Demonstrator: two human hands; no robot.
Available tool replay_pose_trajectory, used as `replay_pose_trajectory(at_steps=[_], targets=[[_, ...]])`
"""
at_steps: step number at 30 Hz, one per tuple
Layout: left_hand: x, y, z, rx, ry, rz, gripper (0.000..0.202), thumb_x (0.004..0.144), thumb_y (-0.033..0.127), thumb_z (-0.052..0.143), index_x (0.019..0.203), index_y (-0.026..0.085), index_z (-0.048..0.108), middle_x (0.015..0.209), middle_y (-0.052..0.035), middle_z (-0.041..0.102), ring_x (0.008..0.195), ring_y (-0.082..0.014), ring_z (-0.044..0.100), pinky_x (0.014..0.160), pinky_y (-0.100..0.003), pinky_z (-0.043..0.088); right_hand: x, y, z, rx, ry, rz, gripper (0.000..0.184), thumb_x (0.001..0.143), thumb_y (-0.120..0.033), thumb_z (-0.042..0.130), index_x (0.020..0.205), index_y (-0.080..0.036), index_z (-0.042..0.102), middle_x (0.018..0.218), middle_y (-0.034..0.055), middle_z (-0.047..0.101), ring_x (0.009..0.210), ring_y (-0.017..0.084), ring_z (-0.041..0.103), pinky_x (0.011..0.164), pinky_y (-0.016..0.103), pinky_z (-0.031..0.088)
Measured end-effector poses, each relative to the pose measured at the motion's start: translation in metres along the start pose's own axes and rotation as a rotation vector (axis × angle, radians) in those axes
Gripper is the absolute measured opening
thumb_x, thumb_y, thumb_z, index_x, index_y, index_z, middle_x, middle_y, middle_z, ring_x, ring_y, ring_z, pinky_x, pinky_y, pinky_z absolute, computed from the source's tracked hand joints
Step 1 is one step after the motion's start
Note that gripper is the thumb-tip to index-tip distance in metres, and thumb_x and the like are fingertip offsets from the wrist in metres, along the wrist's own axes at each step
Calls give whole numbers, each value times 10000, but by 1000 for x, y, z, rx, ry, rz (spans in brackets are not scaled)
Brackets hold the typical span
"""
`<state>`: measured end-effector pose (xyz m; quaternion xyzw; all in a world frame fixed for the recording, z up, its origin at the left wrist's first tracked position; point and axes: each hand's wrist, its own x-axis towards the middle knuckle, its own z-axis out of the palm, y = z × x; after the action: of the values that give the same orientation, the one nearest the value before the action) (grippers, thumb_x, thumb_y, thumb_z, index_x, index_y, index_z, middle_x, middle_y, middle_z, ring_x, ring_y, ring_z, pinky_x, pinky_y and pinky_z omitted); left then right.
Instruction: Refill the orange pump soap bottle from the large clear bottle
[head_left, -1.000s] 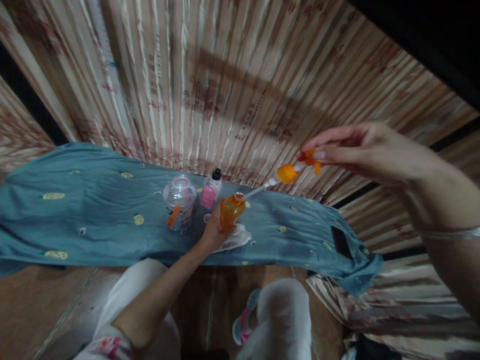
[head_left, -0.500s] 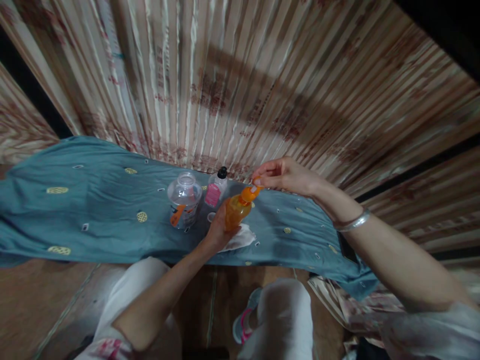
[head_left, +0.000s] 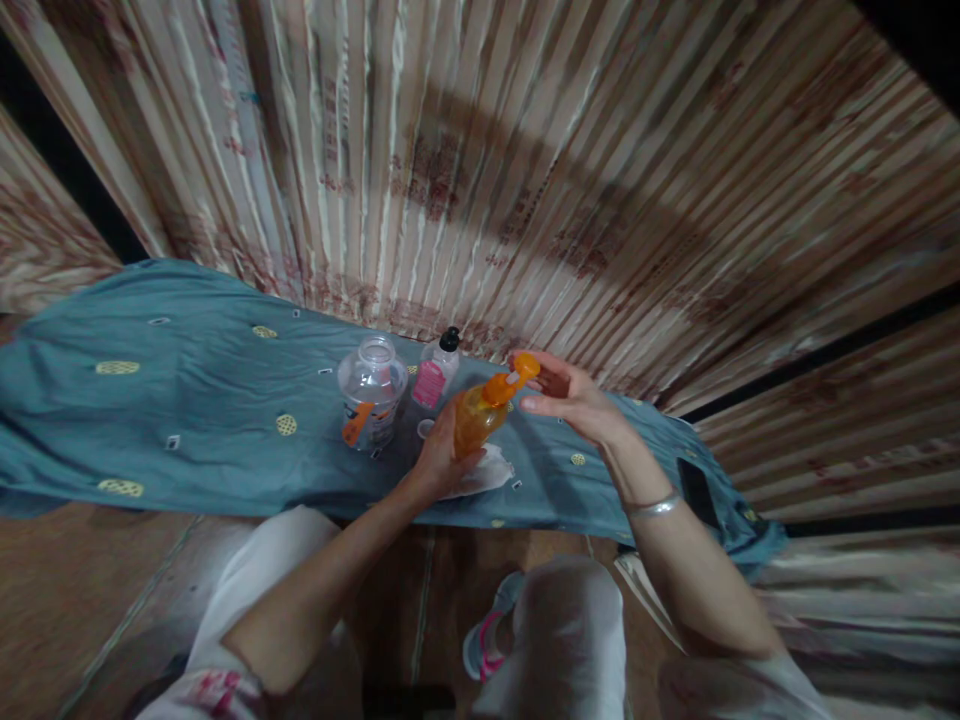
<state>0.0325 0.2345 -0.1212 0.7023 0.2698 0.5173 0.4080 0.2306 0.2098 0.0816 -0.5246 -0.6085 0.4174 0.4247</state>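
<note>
My left hand (head_left: 442, 452) is wrapped round an orange pump bottle (head_left: 480, 418), which leans to the right above the cloth. Its orange pump head (head_left: 525, 367) stands raised, with a pale stem showing below it. Beside the pump head, my right hand (head_left: 574, 395) has its thumb and fingers apart; whether a fingertip behind the head touches it is hidden. To the left stand a clear plastic jar (head_left: 371, 395) without a lid and a clear bottle with a pink label and black top (head_left: 435, 370).
A teal cloth (head_left: 217, 400) with yellow prints covers the narrow table. A white crumpled tissue (head_left: 486, 472) and a small white ring-like cap (head_left: 425, 428) lie near the bottle. On the right is a dark phone (head_left: 697, 490). A pleated curtain (head_left: 450, 180) hangs behind.
My right hand has come off the pump head, moving right and slightly down, with its fingers opening. The pump head now sits higher. My left hand still holds the bottle.
</note>
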Motion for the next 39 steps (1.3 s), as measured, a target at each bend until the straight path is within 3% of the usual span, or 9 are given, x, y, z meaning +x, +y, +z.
replay_pose_trajectory(at_steps=[5, 9, 16, 22, 26, 32, 36, 39], targets=[[0, 11, 0, 17, 10, -79, 929, 810, 312, 873, 1639, 229, 464, 1590, -176, 641, 1473, -432, 628, 1275, -661, 501, 3, 26, 21, -25, -19, -22, 595, 586, -594, 1052, 1045, -284, 837, 1164, 51, 847, 1208, 304, 757, 1162, 501, 559], [1, 21, 1, 7, 10, -148, 940, 776, 277, 878, 1631, 262, 487, 1572, -146, 665, 1478, -405, 629, 1294, -622, 501, 11, 20, 16, -44, -86, -18, 546, 631, -624, 1028, 1004, -268, 849, 1038, 42, 844, 1045, 272, 770, 1058, 476, 607], [2, 30, 2, 17, 25, -206, 929, 739, 247, 905, 1591, 284, 536, 1575, -115, 674, 1456, -391, 651, 1300, -588, 508, 17, 13, 7, -66, -153, -14, 581, 610, -648, 1030, 1014, -263, 868, 1102, 50, 848, 1063, 262, 761, 1070, 460, 596], [-2, 25, 3, 26, 10, -199, 943, 777, 256, 898, 1624, 245, 484, 1572, -150, 667, 1471, -402, 642, 1279, -608, 514, 9, 23, 19, -91, -54, -52, 489, 637, -609, 1028, 950, -281, 845, 1057, 38, 836, 1097, 279, 744, 1122, 478, 552], [-3, 20, 4, 42, -2, -145, 947, 807, 253, 874, 1648, 223, 438, 1621, -175, 623, 1503, -415, 615, 1294, -634, 487, 3, 31, 32, -135, 125, -65, 455, 644, -589, 1012, 937, -295, 825, 1007, 33, 829, 1036, 283, 737, 1138, 512, 537], [-4, 15, 4, 62, -20, -93, 931, 846, 252, 839, 1663, 198, 396, 1647, -203, 589, 1536, -409, 588, 1303, -648, 474, -1, 42, 51, -175, 336, -92, 451, 662, -535, 990, 991, -292, 799, 1002, 32, 821, 1131, 300, 722, 1183, 512, 518], [-5, 10, 6, 67, -11, -76, 956, 841, 262, 855, 1674, 232, 387, 1658, -190, 580, 1534, -412, 586, 1295, -659, 480, -4, 45, 55, -198, 398, -115, 473, 667, -554, 985, 1004, -283, 793, 1009, 42, 817, 1070, 303, 730, 1139, 523, 537], [-5, 8, 7, 68, -12, -72, 957, 855, 270, 860, 1681, 221, 380, 1663, -193, 573, 1547, -401, 572, 1302, -642, 473, -5, 42, 50, -197, 364, -128, 573, 643, -588, 997, 1084, -280, 799, 1137, 61, 832, 1136, 314, 733, 1169, 538, 520]])
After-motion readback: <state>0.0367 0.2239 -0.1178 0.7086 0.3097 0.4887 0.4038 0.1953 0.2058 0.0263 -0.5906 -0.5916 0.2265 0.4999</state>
